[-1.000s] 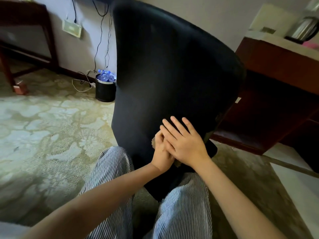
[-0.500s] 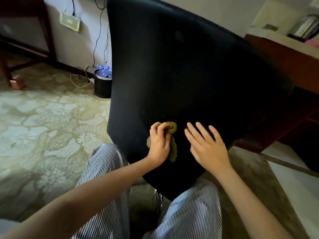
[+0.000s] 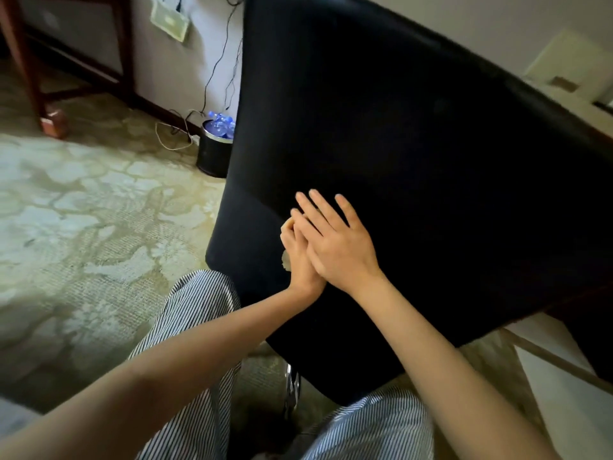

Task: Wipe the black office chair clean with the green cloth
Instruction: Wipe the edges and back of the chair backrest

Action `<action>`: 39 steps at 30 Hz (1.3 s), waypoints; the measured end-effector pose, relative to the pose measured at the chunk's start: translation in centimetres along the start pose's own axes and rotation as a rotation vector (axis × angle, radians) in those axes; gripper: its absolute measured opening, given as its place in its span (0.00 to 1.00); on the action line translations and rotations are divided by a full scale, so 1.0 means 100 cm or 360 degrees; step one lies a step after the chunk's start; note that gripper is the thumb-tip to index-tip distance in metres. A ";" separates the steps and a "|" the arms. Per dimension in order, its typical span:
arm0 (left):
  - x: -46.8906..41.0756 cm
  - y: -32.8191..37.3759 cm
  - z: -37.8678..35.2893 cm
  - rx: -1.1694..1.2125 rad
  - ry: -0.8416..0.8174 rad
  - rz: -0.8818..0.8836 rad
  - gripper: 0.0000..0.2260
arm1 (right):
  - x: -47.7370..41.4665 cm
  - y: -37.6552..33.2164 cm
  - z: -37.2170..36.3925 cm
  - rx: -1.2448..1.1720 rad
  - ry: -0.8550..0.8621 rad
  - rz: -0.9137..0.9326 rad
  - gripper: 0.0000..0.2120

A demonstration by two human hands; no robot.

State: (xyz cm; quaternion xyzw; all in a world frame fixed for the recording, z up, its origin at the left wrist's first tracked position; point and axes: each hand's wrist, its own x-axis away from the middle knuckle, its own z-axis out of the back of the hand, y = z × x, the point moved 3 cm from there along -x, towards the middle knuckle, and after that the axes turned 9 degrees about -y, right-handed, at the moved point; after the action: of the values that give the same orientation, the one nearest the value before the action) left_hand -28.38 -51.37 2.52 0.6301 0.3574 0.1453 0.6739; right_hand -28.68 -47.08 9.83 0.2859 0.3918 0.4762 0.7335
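The black office chair (image 3: 414, 154) fills the middle and right of the view, its back facing me. My left hand (image 3: 298, 260) is pressed against the lower part of the backrest and is closed on the green cloth (image 3: 286, 261), of which only a small pale edge shows at the hand's left side. My right hand (image 3: 335, 240) lies flat on top of my left hand, fingers stretched out and pointing up-left along the chair back. The rest of the cloth is hidden under both hands.
A black waste bin (image 3: 214, 151) with blue plastic bottles stands by the wall left of the chair, cables hanging above it. A dark wooden table leg (image 3: 36, 81) is at far left. A wooden desk edge (image 3: 590, 127) is at right. A chrome chair post (image 3: 292, 386) shows between my striped-trousered knees.
My right hand, apart from the left half a second ago, has moved left and now covers the left hand and cloth. The chair looms larger and the cloth is almost fully hidden.
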 end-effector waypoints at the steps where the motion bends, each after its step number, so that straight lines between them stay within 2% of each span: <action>1: -0.001 0.002 0.000 -0.0031 0.0061 -0.0004 0.21 | -0.010 0.001 -0.001 0.0000 0.0004 0.0009 0.23; 4: -0.005 -0.002 0.001 0.0015 0.0154 -0.0170 0.20 | -0.022 0.013 -0.011 0.0110 -0.0059 -0.0031 0.23; 8: -0.022 -0.016 0.012 -0.0008 0.0291 -0.0110 0.18 | -0.014 0.016 -0.023 0.0173 -0.0033 0.0025 0.23; 11: -0.030 -0.037 0.022 -0.0130 0.0253 -0.0123 0.19 | -0.010 0.017 -0.026 0.0274 -0.0032 0.0044 0.23; 15: -0.032 -0.077 0.039 -0.0164 0.0319 0.0129 0.15 | -0.001 0.019 -0.028 0.0268 -0.0023 0.0063 0.25; 18: -0.024 -0.077 0.035 -0.0034 0.0344 0.0238 0.10 | 0.006 0.020 -0.027 0.0265 -0.0019 0.0082 0.25; 20: -0.016 -0.062 0.023 0.0000 0.0330 0.0173 0.10 | 0.009 0.021 -0.027 0.0281 0.0001 0.0084 0.25; 23: -0.002 -0.033 0.000 0.0000 0.0234 -0.0091 0.17 | 0.015 0.023 -0.031 0.0343 0.0021 0.0105 0.26; 26: 0.002 -0.016 -0.009 0.0022 0.0135 -0.0238 0.13 | 0.023 0.028 -0.033 0.0396 0.0037 0.0138 0.28; 30: -0.010 -0.014 0.003 -0.0041 0.0241 -0.0332 0.11 | 0.030 0.032 -0.036 0.0451 0.0077 0.0149 0.28; 35: -0.041 -0.025 0.030 0.0013 0.0585 0.0027 0.12 | 0.032 0.031 -0.038 0.0419 0.0100 0.0143 0.27; 39: -0.051 -0.042 0.045 0.0216 0.0680 0.0419 0.12 | 0.028 0.029 -0.035 0.0396 0.0104 0.0120 0.26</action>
State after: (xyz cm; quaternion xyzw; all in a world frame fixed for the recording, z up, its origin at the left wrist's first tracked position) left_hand -30.04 -58.72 -0.19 0.6699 0.4156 0.3372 0.5146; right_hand -32.36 -43.28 9.40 0.3736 0.4606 0.4602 0.6606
